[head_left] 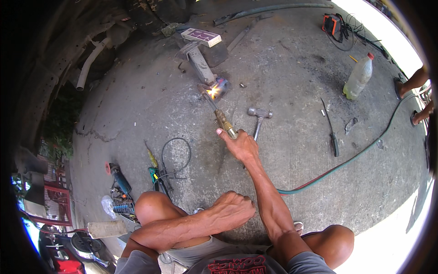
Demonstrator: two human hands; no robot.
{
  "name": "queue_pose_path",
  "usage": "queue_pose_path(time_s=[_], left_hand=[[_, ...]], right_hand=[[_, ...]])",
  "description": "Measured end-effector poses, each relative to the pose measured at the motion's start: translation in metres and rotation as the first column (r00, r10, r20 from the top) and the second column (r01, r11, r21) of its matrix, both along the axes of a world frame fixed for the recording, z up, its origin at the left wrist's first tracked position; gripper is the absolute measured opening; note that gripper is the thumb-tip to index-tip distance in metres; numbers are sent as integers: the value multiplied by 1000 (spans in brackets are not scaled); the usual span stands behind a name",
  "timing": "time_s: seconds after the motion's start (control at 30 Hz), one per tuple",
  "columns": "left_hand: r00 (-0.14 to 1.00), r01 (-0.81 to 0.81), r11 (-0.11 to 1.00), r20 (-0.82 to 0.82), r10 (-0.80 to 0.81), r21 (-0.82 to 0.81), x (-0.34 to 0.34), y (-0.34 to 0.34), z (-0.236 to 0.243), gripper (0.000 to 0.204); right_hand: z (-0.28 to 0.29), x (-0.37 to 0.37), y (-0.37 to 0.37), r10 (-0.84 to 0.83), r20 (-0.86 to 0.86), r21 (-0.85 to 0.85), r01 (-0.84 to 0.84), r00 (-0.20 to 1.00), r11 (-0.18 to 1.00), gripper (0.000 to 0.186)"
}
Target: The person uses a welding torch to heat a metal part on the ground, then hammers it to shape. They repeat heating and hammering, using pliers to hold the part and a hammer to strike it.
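Right hand: fingers wrapped about the rear of a brass-coloured gas torch, thumb laid along it. Left hand: curled into a fist near the right forearm; whether it encloses anything cannot be told. The torch points away from the body, its bright flame at the near end of a grey, box-shaped metal bar lying on the concrete floor. Glare obscures the exact contact.

In the inspector's judgement, the step is heating that end. Recommended: hold a steady tip gap, sweep the flame evenly, and keep the free fist well back. The silver-headed hammer lies close by, clear of the flame. The white-and-purple carton at the bar's far end should be removed as a burn risk.
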State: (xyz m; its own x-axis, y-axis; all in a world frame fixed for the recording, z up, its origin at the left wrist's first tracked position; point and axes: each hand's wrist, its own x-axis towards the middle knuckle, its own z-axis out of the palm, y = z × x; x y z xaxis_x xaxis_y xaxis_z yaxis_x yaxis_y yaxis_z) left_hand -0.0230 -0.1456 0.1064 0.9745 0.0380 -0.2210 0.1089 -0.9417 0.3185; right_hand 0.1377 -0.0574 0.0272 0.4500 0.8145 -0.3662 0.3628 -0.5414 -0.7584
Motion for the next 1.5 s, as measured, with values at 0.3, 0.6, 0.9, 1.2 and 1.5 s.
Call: queue_pose_path(time_s=[0.3,0.6,0.9,1.2,1.5], left_hand=[[1000,14,1000,17,-14,1,1,-1,-4,11],[999,16,1000,30,-16,5,0,0,-4,11],[999,20,1000,36,-20,25,-2,0,-4,10],[998,10,1000,63,-11,12,-2,-2,-3,10],[999,12,1000,34,-13,20,2,-1,-2,11]], right_hand=[[-3,4,0,-17,14,15,17,1000,1000,107],[4,-2,-1,26,-21,15,-26,999,1000,105],[3,-4,-3,27,-12,10,-27,1000,1000,107],[2,6,-5,-5,16,3,5,1000,1000,107],[2,9,-4,-16,-19,5,16,1000,1000,106]])
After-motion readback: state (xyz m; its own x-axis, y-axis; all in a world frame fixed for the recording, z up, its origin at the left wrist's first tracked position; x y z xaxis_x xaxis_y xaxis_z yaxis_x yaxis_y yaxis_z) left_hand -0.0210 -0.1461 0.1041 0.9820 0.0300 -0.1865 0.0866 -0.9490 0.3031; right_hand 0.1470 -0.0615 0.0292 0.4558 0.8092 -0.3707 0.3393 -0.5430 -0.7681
